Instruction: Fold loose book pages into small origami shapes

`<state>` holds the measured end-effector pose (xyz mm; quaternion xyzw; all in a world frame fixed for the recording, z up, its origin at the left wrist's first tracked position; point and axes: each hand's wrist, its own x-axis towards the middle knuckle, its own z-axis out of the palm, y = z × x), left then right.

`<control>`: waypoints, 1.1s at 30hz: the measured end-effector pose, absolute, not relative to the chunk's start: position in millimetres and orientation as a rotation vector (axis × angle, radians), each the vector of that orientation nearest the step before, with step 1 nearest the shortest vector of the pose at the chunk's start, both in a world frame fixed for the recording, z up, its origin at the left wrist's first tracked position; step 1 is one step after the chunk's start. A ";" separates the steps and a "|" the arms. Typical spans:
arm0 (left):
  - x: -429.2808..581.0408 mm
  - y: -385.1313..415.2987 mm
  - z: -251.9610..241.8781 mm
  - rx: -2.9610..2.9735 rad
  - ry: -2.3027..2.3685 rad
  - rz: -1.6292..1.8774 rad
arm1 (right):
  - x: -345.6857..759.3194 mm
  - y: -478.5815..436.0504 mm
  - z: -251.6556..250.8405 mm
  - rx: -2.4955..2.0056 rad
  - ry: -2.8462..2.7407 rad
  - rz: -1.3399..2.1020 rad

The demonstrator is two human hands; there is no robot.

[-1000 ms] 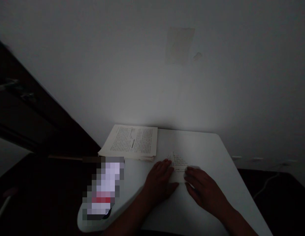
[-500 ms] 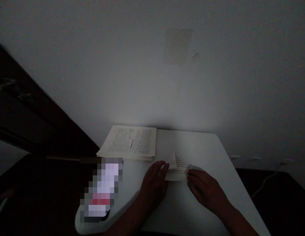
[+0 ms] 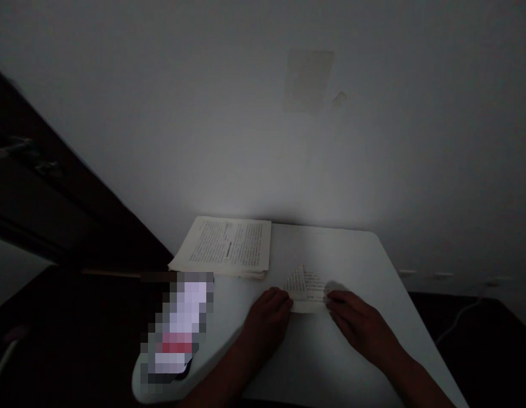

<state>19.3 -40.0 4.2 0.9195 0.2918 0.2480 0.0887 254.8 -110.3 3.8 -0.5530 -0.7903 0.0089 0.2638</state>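
Note:
A small printed sheet of paper (image 3: 306,288), folded to a point at the top, lies on the white table (image 3: 351,255). My left hand (image 3: 266,323) has its fingertips bent onto the paper's lower left corner. At the lower right corner my right hand (image 3: 358,326) rests its fingers flat on the paper's edge. Both hands press the sheet against the tabletop. The room is very dim.
A stack of printed pages (image 3: 229,246) lies at the table's far left corner by the pale wall. A blurred-out object (image 3: 178,331) sits at the table's left edge. Dark furniture fills the left side, and a cable (image 3: 458,320) trails on the floor at right.
The left flap of the paper, lifted by my left hand half a second ago, now lies flat, giving the sheet a pointed top. Both hands slid slightly outward to its lower corners.

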 end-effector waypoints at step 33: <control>34.8 -29.9 13.4 2.221 1.359 0.619 | 252.3 -78.3 25.6 -1.759 -1.827 0.636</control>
